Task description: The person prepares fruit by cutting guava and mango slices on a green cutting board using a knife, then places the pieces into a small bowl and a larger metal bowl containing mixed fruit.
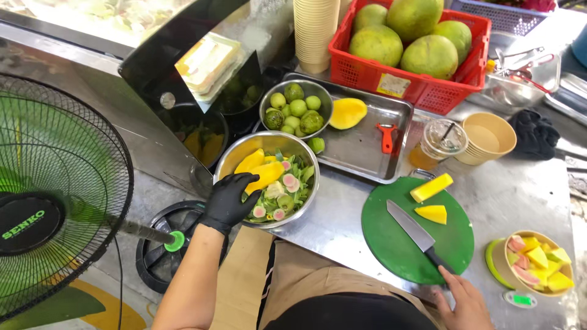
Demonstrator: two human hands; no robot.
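My left hand point(228, 200), in a black glove, rests on the near rim of a steel bowl point(306, 153) and touches a yellow mango peel point(264, 173) lying among green and pink fruit scraps. My bare right hand point(466, 299) grips the black handle of a kitchen knife point(411, 228), whose blade lies flat on a round green cutting board point(397, 244). Two yellow mango pieces point(431, 200) sit on the board beyond the blade.
A steel tray point(367, 153) holds a mango half point(347, 112), a red peeler point(386, 137) and a bowl of small green fruits point(295, 109). A red basket of large green fruits point(409, 36) stands behind. A paper bowl of cut fruit point(538, 263) sits right; a fan point(55, 195) left.
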